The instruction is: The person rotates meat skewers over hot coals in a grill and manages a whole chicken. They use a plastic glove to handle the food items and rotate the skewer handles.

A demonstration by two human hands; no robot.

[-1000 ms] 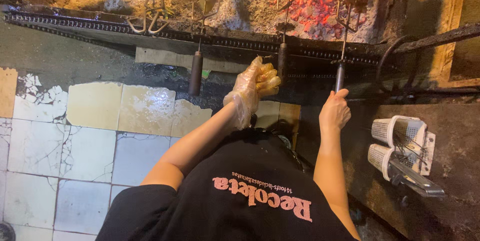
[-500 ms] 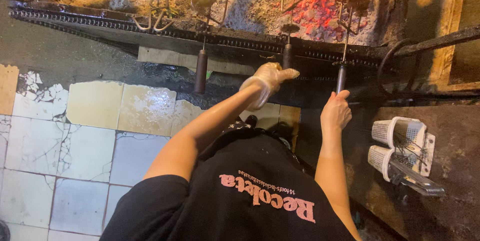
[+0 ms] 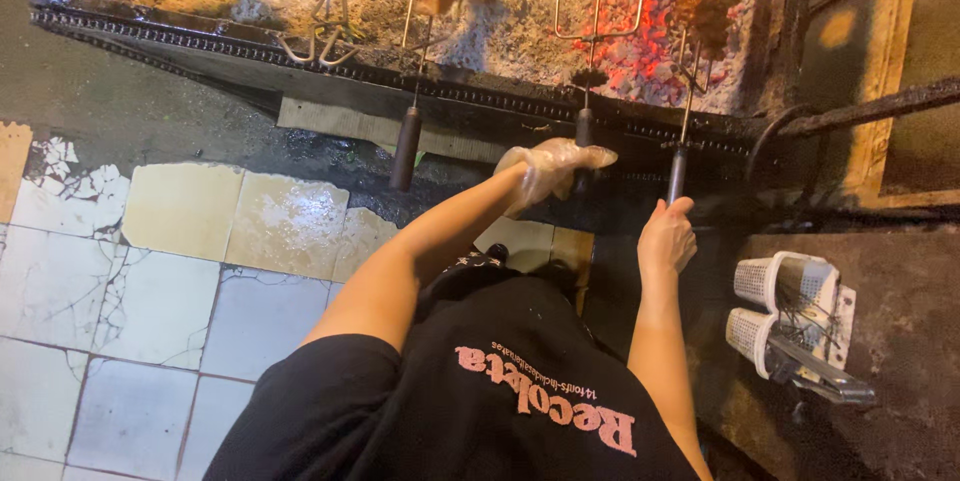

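The left hand (image 3: 552, 163), in a clear glove, reaches to twelve o'clock and lies over the handle of the middle skewer (image 3: 584, 126); I cannot tell whether its fingers close on it. The right hand (image 3: 667, 239), bare, is closed around the handle end of the right skewer (image 3: 677, 173), which runs from the fist toward twelve o'clock over the coals (image 3: 640, 51). A third skewer (image 3: 405, 147) hangs free at ten o'clock of the left hand.
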